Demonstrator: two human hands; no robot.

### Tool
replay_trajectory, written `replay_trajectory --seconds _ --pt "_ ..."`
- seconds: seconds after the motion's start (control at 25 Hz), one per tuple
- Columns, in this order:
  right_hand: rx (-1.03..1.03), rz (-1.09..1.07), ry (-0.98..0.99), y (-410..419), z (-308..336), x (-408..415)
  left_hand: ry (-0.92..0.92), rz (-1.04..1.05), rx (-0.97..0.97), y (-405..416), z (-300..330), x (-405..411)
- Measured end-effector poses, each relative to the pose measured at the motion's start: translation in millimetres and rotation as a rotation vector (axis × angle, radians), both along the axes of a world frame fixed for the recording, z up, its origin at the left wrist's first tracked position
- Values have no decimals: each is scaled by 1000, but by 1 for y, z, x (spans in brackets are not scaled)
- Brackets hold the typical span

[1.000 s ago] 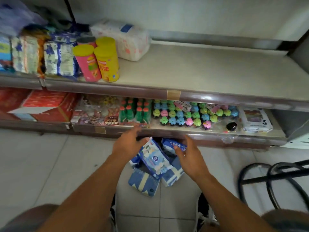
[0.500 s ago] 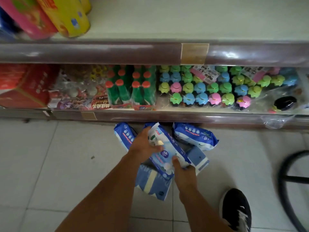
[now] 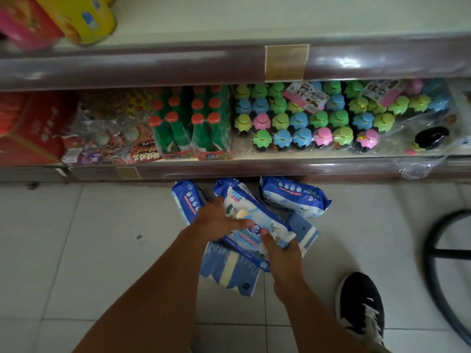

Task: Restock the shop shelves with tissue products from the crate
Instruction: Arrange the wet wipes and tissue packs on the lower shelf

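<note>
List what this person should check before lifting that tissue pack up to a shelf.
1. Both hands on the pack: ok. Left hand and right hand grip the held tissue pack.
2. Pack free of the other packs on the floor: cannot tell; it overlaps them.
3. Room on the upper shelf: ok, bare surface right of the yellow canister.
4. Room on the lower shelf: not ok, packed with goods.
5. Foot clear: ok, black shoe stands apart.
</note>
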State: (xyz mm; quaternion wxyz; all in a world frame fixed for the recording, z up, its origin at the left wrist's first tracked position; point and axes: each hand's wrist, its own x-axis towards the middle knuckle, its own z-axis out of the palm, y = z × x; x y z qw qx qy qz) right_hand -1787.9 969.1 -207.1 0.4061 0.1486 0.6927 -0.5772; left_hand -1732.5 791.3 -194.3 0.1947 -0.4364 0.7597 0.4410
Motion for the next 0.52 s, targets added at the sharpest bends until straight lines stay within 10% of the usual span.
replay_trajectory --seconds 0.52 --pt "-267 177 402 34 160 -30 461 212 -2 39 174 13"
